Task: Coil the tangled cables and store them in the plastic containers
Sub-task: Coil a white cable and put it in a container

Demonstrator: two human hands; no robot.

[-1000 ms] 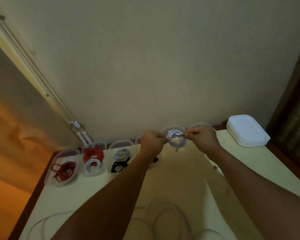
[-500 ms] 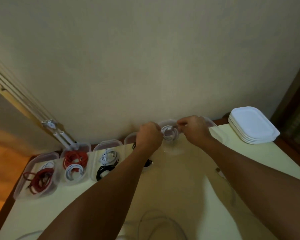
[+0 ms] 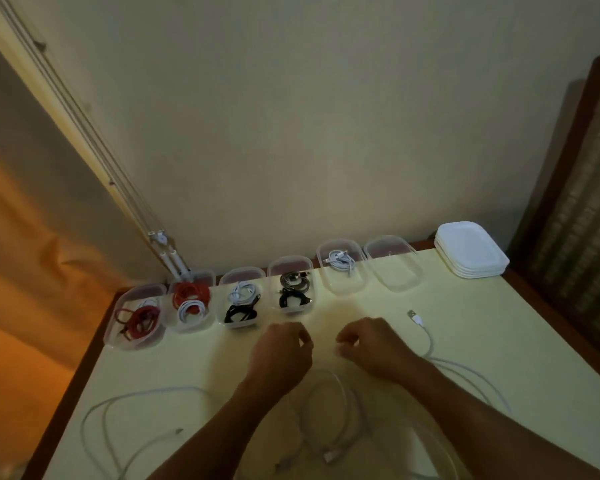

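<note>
Hovering short of the empty container [image 3: 400, 278], the left hand [image 3: 281, 355] and right hand [image 3: 371, 348] show a loose, empty grip; tangled white cables [image 3: 430, 341] lie closer in, likely needing coiling next.

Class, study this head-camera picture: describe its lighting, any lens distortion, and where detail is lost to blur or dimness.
Head view: dim, warm light, orange glow on the curtain at left; wide-angle lens slants the pale wall rails and dark wooden frame; left hand and right hand look soft; loose white cables fade into the pale yellow table.
</note>
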